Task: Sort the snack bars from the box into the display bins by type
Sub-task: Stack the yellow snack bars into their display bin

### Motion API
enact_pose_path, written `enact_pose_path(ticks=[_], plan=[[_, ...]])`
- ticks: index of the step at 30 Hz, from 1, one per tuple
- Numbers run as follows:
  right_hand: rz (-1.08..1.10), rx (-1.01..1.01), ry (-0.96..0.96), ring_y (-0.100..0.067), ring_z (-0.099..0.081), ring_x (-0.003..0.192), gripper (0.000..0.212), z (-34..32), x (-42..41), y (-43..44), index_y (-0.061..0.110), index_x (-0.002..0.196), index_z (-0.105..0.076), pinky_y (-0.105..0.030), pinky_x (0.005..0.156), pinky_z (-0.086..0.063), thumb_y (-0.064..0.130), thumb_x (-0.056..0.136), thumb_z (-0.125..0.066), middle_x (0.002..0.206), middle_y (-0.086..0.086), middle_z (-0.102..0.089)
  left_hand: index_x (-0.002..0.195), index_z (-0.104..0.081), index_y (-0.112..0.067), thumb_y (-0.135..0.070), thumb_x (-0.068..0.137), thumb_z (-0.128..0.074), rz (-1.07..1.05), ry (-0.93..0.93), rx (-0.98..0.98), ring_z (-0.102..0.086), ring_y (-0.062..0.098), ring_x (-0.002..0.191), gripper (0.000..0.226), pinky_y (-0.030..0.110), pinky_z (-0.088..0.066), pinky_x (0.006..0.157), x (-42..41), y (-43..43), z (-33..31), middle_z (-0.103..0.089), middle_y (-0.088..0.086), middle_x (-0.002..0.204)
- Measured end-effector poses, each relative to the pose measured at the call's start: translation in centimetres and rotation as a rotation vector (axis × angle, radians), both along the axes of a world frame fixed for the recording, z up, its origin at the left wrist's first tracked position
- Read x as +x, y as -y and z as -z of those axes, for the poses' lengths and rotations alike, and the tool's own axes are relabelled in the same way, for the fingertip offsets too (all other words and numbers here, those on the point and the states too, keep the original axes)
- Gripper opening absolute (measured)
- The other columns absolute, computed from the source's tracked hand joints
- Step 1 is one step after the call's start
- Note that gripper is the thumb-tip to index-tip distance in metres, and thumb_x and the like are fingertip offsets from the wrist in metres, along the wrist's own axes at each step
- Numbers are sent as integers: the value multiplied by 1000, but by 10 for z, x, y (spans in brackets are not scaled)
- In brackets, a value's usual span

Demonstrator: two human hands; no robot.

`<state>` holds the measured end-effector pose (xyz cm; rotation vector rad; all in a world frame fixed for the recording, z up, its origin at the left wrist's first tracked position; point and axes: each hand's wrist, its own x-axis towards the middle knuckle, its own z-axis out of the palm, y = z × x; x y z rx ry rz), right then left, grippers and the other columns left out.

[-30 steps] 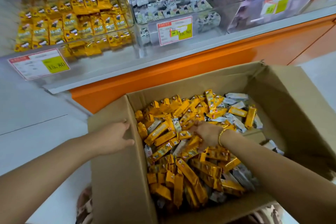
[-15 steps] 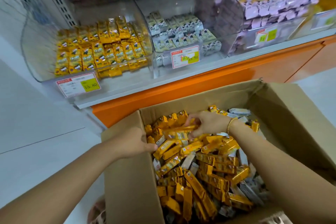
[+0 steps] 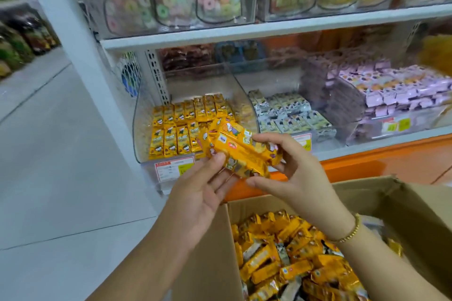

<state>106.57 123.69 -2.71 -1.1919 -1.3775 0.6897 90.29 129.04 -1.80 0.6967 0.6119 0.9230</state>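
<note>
Both hands hold a bunch of yellow snack bars (image 3: 238, 148) in the air above the box's far edge, in front of the bins. My left hand (image 3: 203, 193) is under the bunch, palm up, fingertips against its left end. My right hand (image 3: 291, 173) grips its right end with thumb below and fingers on top. The cardboard box (image 3: 212, 252) below holds many yellow bars (image 3: 288, 266) and a few silver ones. Behind the bunch a clear bin (image 3: 146, 117) holds rows of yellow bars (image 3: 181, 129). The bin to its right holds silver-white bars (image 3: 291, 115).
A third bin at the right holds pink-purple packets (image 3: 401, 90). An orange base (image 3: 367, 166) runs under the bins. A white shelf (image 3: 269, 29) above carries clear tubs of sweets. A white upright post (image 3: 80, 61) stands at the left, with pale floor (image 3: 49, 178) beside it.
My right hand lifted a bunch of yellow bars out of the box. My left hand left the box's edge and rose to the bunch. The view tilted up toward the shelves.
</note>
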Motion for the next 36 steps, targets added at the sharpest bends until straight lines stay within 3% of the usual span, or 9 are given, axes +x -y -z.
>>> enact_pose_path(ticks=[6, 11, 15, 21, 24, 26, 30, 33, 36], plan=[[45, 121, -5, -13, -54, 122, 37, 8, -13, -4, 37, 98, -63, -36, 94, -52, 27, 67, -80, 121, 13, -59, 103, -65, -13, -20, 73, -61, 7, -19, -29, -71, 24, 89, 31, 34, -57, 79, -6, -1, -3, -72, 14, 103], [7, 150, -132, -13, -54, 123, 41, 14, -18, -2, 29, 99, -64, -30, 93, -52, 40, 64, -83, 122, 5, -61, 104, -67, -11, -27, 70, -63, 20, -118, -59, -73, 23, 80, 37, 27, -59, 60, -7, -2, -4, -73, 16, 97], [6, 140, -135, -13, -54, 123, 49, 17, -21, -4, 32, 98, -60, -28, 91, -52, 49, 59, -84, 122, 8, -59, 108, -66, -11, -29, 70, -64, 61, -164, -46, -72, 23, 83, 42, 26, -59, 62, -9, -6, -7, -73, 15, 100], [227, 38, 485, 2, -48, 96, 50, -6, -24, -20, 38, 91, -42, -10, 77, -40, 42, 60, -82, 102, 21, -49, 102, -66, -12, -24, 71, -65, -9, -210, 75, -72, 19, 82, 33, 25, -59, 67, -12, -21, -9, -74, 9, 94], [252, 63, 663, -7, -40, 79, 45, -22, -34, -42, 27, 91, -42, -16, 60, -32, 36, 64, -77, 82, 23, -40, 95, -68, -11, -28, 74, -66, -69, -298, 157, -71, 13, 82, 27, 23, -58, 72, -15, -34, -11, -75, 4, 88], [255, 32, 679, -13, -43, 76, 45, -31, -40, -66, 21, 90, -41, -23, 55, -30, 43, 64, -71, 76, 16, -41, 98, -70, -13, -30, 82, -66, -170, -525, 321, -69, 11, 86, 23, 25, -56, 82, -21, -46, -8, -74, 2, 90], [351, -289, 806, -28, -55, 95, 55, -36, -45, -126, 14, 102, -43, -31, 63, -41, 44, 69, -75, 93, -5, -59, 115, -66, -21, -24, 88, -64, -285, -1317, 901, -62, 11, 98, 27, 26, -49, 85, -48, -63, 7, -68, -8, 106], [347, -627, 978, -28, -57, 110, 70, -29, -51, -154, 8, 127, -41, -33, 75, -46, 48, 79, -70, 117, -9, -61, 115, -66, -22, -20, 90, -59, -216, -1428, 935, -60, 12, 102, 26, 26, -47, 85, -60, -64, 10, -67, -5, 114], [277, -777, 967, -24, -61, 104, 46, -17, -52, -166, 8, 114, -54, -30, 73, -46, 41, 85, -66, 116, -7, -63, 123, -62, -24, -19, 91, -57, -158, -1415, 966, -57, 12, 109, 33, 27, -47, 92, -66, -63, 10, -63, -6, 122]])
